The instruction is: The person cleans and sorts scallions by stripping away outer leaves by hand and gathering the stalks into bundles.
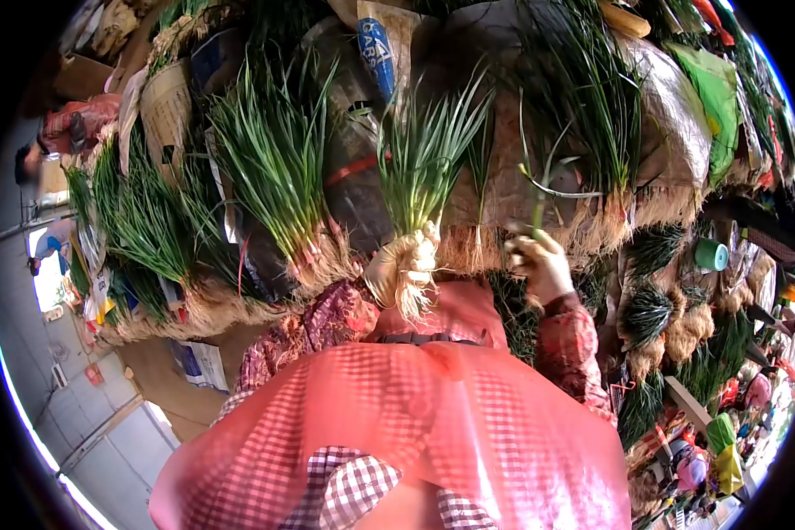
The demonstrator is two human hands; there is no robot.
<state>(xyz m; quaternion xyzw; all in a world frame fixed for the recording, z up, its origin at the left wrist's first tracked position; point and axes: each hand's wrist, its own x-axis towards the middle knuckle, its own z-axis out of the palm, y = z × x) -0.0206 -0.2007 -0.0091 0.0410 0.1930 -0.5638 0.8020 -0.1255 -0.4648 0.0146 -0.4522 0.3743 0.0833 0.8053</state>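
Observation:
My left hand point(389, 272), in a pale glove, is closed round the lower end of a bunch of green onions point(420, 172). Their leaves fan away from me and the roots hang below the fist. To the right, my gloved right hand point(543, 265) pinches a thin green onion stalk point(539, 214) with a few bent leaves. Left of my hands lies another pile of green onions point(274, 163), roots towards me. A few thin green onions point(480, 163) lie between the hands, and a darker heap point(605, 115) is on the right.
Plastic sheeting and sacks point(671, 115) cover the work surface, with roots along its near edge. A green cup point(711, 254) stands at right among bundled onions point(645, 316). Other people point(691, 468) are at lower right and far left. A red apron point(397, 424) covers my front.

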